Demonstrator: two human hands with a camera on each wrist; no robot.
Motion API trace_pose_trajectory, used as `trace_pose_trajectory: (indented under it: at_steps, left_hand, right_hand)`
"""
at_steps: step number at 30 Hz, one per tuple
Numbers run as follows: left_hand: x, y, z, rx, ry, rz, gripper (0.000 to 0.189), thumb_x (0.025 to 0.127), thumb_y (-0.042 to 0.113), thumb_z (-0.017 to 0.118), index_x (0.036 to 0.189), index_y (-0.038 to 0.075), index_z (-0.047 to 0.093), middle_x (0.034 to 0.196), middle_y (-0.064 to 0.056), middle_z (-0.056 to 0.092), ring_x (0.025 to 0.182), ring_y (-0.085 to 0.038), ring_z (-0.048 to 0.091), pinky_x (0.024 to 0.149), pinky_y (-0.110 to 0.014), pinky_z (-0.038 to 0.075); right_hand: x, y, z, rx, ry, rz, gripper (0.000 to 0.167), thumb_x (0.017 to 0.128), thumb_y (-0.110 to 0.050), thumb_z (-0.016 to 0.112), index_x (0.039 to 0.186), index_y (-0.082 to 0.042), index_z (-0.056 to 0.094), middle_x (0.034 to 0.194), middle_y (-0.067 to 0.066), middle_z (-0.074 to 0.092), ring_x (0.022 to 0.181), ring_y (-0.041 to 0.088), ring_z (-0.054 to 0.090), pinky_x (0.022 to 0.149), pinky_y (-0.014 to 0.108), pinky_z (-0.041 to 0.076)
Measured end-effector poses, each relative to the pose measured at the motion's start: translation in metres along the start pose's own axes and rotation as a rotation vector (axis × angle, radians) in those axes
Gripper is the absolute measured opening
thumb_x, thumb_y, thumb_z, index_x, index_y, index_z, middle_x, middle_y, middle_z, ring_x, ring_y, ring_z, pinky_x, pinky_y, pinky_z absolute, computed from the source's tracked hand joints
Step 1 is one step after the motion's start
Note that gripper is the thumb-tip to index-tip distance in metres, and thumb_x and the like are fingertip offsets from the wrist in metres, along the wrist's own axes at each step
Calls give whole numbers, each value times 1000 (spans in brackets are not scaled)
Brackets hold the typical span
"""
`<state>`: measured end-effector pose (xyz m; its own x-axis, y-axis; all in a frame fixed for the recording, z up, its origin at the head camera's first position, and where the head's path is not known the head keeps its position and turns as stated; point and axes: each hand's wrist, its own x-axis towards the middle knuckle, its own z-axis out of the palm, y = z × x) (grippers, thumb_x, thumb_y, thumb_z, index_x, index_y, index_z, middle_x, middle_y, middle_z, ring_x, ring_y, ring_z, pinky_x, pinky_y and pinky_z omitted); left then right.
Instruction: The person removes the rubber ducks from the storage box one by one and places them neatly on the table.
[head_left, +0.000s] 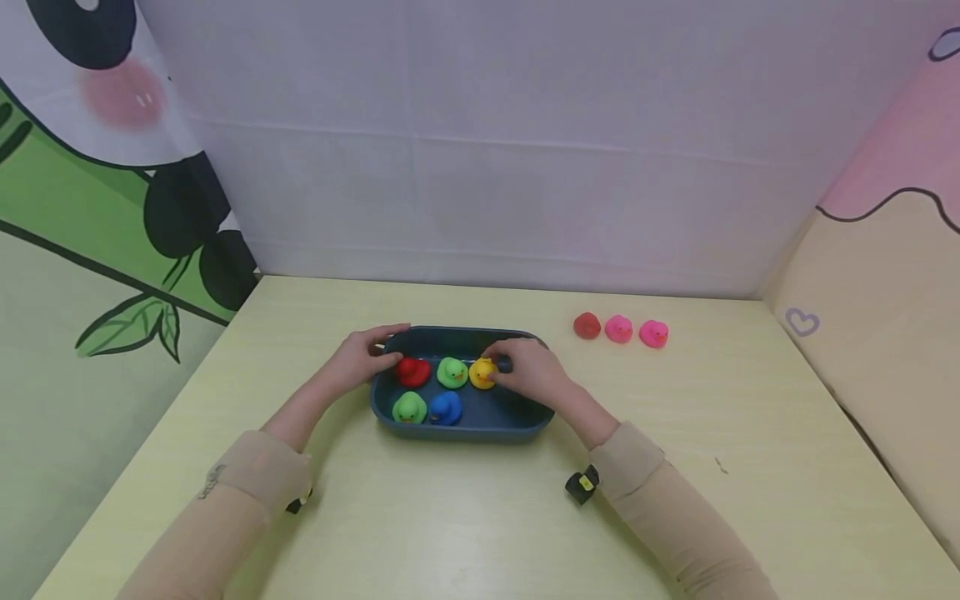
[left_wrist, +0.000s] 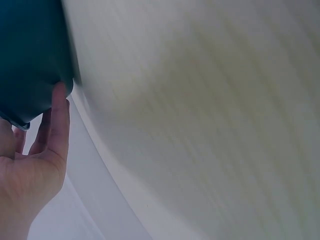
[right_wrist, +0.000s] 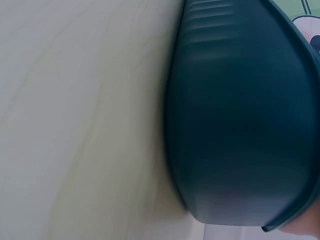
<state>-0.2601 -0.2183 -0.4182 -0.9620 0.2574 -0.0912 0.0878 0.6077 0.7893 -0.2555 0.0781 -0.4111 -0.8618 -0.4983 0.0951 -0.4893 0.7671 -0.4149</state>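
A dark blue-green plastic tray (head_left: 465, 432) with tall sides stands on the table. At its left end my left hand (head_left: 360, 360) grips the rim, thumb over the inside and fingers along the outer wall; the left wrist view has these fingers (left_wrist: 59, 120) against the tray. My right hand (head_left: 531, 371) reaches inside and pinches a yellow toy duck (head_left: 482, 374). Beside that duck sits a green duck (head_left: 452, 373), with a red duck (head_left: 413, 372) near my left thumb. In front are another green duck (head_left: 409, 408) and a blue duck (head_left: 446, 408). The right wrist view shows mostly the tray's outer wall (right_wrist: 240, 115).
Behind and right of the tray, a red toy (head_left: 587, 326) and two pink ducks (head_left: 618, 329) (head_left: 654, 334) stand in a row on the pale wooden table (head_left: 465, 517). A white cloth wall (head_left: 480, 167) rises at the table's back edge, with printed panels at both sides.
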Motion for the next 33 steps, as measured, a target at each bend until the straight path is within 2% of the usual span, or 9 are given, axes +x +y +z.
trace_pose_trajectory:
  at_steps: [10,21,28,33]
  left_hand:
    - [2,2,2,-17,12,-2,52,92,18,61,141,21,45,136,-24,44,108,-37,57,62,-31,55]
    - [7,2,5,-33,23,-3,52,91,17,61,141,20,46,136,-24,45,110,-38,56,62,-32,56]
    - [7,5,4,-28,25,-7,53,91,18,62,142,20,45,137,-25,44,111,-39,56,63,-32,56]
    - [8,5,5,-36,31,-13,53,91,18,62,141,21,45,137,-24,45,111,-38,55,62,-31,56]
  right_hand:
    - [8,3,2,23,-28,-18,26,83,-21,72,108,-14,69,85,-1,63,73,14,52,63,22,44]
    - [13,10,1,44,-31,-54,25,82,-19,72,106,-13,70,86,0,64,75,14,52,66,22,46]
    - [11,11,-7,65,-25,-83,24,82,-18,72,105,-12,70,85,0,63,77,15,52,68,23,46]
    - [7,11,-15,70,-30,-71,25,82,-20,72,106,-12,69,87,-1,63,76,15,51,66,22,46]
